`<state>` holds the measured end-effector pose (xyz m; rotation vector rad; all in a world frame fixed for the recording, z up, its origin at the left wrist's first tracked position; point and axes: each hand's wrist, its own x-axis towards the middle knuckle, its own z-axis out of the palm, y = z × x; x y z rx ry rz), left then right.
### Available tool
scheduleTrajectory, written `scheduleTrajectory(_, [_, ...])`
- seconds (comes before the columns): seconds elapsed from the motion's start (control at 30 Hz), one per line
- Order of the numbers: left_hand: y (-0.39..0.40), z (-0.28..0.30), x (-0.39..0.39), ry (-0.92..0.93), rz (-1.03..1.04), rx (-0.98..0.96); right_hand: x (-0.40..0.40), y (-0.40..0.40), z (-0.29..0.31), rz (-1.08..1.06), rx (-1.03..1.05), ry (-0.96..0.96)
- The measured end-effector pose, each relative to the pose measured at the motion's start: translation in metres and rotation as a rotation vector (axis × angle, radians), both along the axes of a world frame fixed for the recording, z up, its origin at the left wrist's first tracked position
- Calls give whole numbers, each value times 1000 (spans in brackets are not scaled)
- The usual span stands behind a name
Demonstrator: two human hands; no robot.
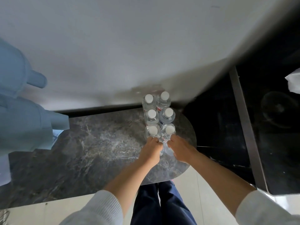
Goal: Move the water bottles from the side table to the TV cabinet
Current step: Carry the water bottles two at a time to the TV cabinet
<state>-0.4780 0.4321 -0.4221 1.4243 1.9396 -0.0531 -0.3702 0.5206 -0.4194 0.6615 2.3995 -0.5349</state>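
While the six water bottles stand upright in two rows of three on the side table, we have both hands on the nearest pair. Our left hand curls its fingers round the near-left bottle, and our right hand wraps the near-right bottle; each hand grips low on the body, below the white cap. From the fingers, the bottles lie straight ahead at twelve o'clock, their long axes vertical, so we judge the coming move to be a straight lift upward, each hand equally close to its own bottle. The other four stand touching one another just beyond, toward the wall.

These bottles are clear, ribbed plastic with smooth round caps and look light but slippery. Beneath them, the tabletop is dark grey marble-patterned stone with a rounded end at three o'clock. A black glossy cabinet lies further at three o'clock, possibly the TV cabinet. Pale blue, blurred objects sit at nine o'clock.
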Motion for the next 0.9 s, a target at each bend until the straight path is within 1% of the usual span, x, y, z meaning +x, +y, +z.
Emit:
scheduleTrajectory(0.23, [1,-5,2,-4,34,16,-1,-1,-5,37,4,38])
scheduleTrajectory(0.43, [-1,-3,5,-49,103,32,3,-2,-6,-5,-9,37])
scheduleTrajectory(0.67, [-21,1,6,-57,288,-29,10,1,-1,-146,-83,-8])
scheduleTrajectory(0.9, [-52,28,-6,48,445,-71,7,-4,24,-69,-30,41])
